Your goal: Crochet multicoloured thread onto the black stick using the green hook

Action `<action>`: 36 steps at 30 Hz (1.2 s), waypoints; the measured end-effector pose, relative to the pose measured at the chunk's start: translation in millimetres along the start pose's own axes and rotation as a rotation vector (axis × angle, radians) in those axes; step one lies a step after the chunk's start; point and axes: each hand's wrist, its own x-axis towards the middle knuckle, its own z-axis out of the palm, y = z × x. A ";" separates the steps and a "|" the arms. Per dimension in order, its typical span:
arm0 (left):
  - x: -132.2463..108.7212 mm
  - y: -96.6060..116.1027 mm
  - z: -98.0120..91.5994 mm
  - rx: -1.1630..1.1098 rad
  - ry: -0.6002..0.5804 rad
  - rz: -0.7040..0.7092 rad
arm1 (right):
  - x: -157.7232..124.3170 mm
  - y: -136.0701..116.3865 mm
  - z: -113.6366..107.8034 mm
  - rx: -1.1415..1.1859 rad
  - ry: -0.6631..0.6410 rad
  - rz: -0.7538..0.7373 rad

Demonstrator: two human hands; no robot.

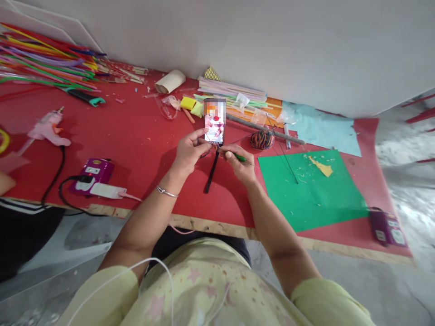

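My left hand (189,151) is closed, pinching a small piece of multicoloured yarn work (215,147) between thumb and fingers. In my right hand (240,164) is a slim crochet hook with a green grip (240,158); its tip end meets the yarn by my left fingertips. A black strip (211,174) lies on the red table just below the hands. Directly beyond my fingers, a lit phone (215,122) shows a picture, partly blurred. To the right sits a ball of multicoloured yarn (261,140), with a strand leading toward my hands.
A pink glue gun (49,129) and a purple power socket (93,174) with cables are on the left. A green sheet (316,194) with scraps lies right. Pipe cleaners (50,63), a cardboard tube (170,81) and a long stick (265,129) are farther back. Another person's arm (6,183) shows left.
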 end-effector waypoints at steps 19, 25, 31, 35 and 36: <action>2.4 -1.8 -3.4 0.019 -0.081 0.114 | -2.9 -5.1 1.1 0.165 0.037 0.151; 0.5 -5.0 -5.9 -0.033 -0.146 0.109 | -2.5 -2.1 3.9 0.342 0.077 0.253; -1.2 -6.2 -3.2 -0.015 -0.153 0.131 | -1.8 -2.1 8.6 0.348 0.115 0.321; -2.1 -9.3 -0.7 0.013 -0.157 0.173 | -3.2 -0.3 9.9 0.304 0.110 0.290; -2.5 -9.9 -0.3 0.014 -0.149 0.175 | -3.7 0.4 10.3 0.301 0.108 0.276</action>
